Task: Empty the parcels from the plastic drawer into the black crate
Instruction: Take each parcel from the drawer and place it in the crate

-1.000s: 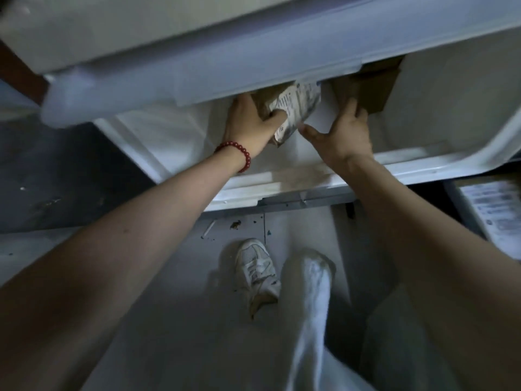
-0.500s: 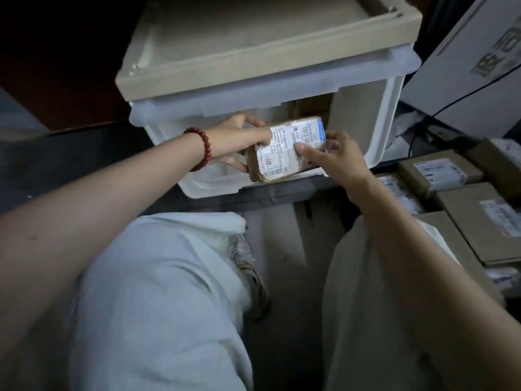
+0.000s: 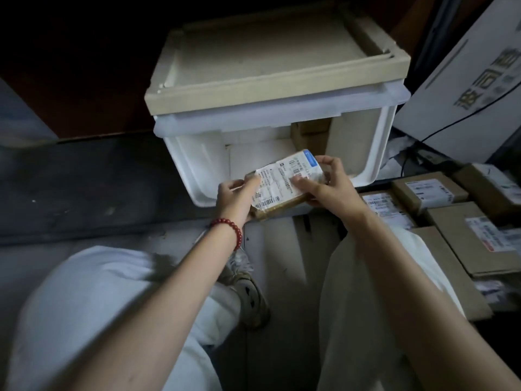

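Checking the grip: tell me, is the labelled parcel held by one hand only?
No, the left hand and the right hand both grip the labelled parcel.

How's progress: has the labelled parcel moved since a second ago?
Yes. The parcel came forward out of the plastic drawer, now over its front rim.

Head camera looks steeply down, close over drawer (image 3: 197, 176) and floor.

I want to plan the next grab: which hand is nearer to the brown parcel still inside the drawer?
Right. The right hand grips the labelled parcel just in front of the brown parcel; the left hand holds the labelled parcel's other end, farther left.
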Demonstrator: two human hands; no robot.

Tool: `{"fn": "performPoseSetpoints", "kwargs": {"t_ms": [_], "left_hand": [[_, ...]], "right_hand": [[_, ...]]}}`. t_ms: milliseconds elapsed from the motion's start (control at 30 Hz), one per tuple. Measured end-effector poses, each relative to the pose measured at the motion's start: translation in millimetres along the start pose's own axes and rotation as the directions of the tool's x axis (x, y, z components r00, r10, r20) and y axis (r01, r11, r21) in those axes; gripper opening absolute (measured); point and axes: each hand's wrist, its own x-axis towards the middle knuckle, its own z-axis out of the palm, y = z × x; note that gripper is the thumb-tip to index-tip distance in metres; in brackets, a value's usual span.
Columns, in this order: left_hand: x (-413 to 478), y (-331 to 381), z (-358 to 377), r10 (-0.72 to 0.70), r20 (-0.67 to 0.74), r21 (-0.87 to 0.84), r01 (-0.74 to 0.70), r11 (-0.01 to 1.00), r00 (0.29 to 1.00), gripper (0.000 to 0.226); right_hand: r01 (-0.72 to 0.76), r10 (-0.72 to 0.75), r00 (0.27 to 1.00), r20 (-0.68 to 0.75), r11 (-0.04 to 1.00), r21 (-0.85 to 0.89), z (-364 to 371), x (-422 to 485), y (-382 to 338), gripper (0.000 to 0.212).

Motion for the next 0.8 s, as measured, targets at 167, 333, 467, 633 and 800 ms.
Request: {"fn": "performPoseSetpoints", "kwargs": {"t_ms": [167, 333, 467, 633, 800], "left_hand": [[6.5, 10.0, -4.9, 0.146, -0.034, 0.041, -0.144, 0.989, 0.989, 0.023], [8.2, 13.4, -12.2, 0.227, -0.046, 0.09, -0.222, 0.971, 0.973, 0.016], [7.9, 10.0, -18.9, 0.222, 0.006, 0.104, -0.221, 0.97, 0.975, 0.018], [9.0, 7.2, -27.7, 0.194, 0.056, 0.11, -0.199, 0.974, 0.979, 0.04], [12.9, 8.3, -36.9, 0.106, 0.041, 0.026, -0.107, 0.994, 0.994, 0.05]], "right_hand": [[0.006, -0.005, 1.0, 0.03, 1.0, -0.018, -1.7, -1.1, 0.6, 0.055], [-0.003, 0.004, 0.999, 0.041, 1.0, -0.013, -0.2, -2.3, 2.9, 0.057], [-0.028, 0.031, 0.999, 0.031, 0.996, -0.079, -1.8, -4.1, 3.0, 0.068], [-0.059, 0.063, 0.995, 0.074, 0.997, -0.058, 3.6, -5.4, 2.6, 0.076], [-0.095, 0.086, 0.984, 0.154, 0.994, 0.055, 7.5, -6.2, 5.4, 0.085]]}}
